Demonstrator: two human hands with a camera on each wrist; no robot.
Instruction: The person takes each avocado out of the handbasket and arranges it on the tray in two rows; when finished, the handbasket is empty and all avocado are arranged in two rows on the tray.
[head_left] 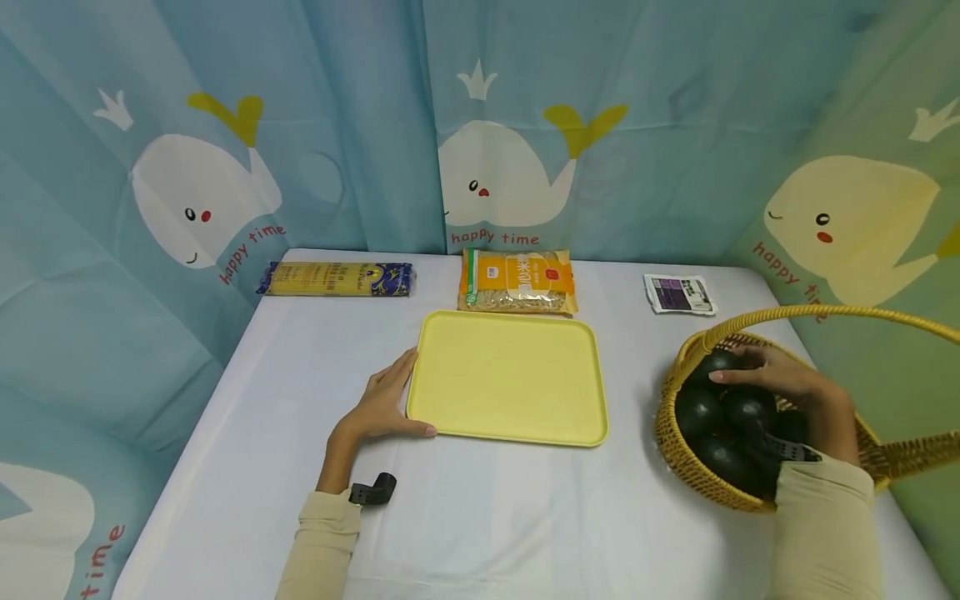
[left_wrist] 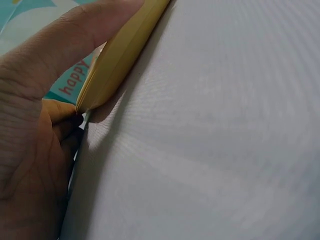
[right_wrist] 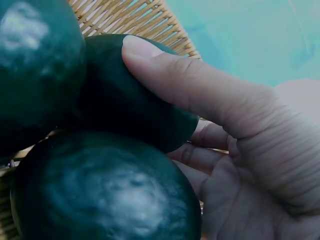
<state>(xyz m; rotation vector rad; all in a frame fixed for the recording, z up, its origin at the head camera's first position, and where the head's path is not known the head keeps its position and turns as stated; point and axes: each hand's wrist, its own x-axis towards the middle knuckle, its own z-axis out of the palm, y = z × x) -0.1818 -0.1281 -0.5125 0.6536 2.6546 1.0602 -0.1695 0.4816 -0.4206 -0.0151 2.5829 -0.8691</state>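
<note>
At the left end of a yellow rectangular tray (head_left: 510,379), my left hand (head_left: 381,406) touches its near corner. The fingers lie along the left edge and the thumb (left_wrist: 75,37) stretches along the front rim. On the right, my right hand (head_left: 783,375) reaches into a wicker basket (head_left: 675,446) with a tall handle. It grips a dark green avocado (right_wrist: 125,97), thumb across the top and fingers curled round the far side, partly hidden. Several more avocados (right_wrist: 107,192) lie against it in the basket.
Along the back of the white table (head_left: 480,517) lie a pack of noodles (head_left: 337,279), an orange bag of grain (head_left: 517,282) and a small white and purple packet (head_left: 679,295). Blue curtains (head_left: 360,125) with whale prints enclose the table. The basket handle (head_left: 840,312) arches over the right side.
</note>
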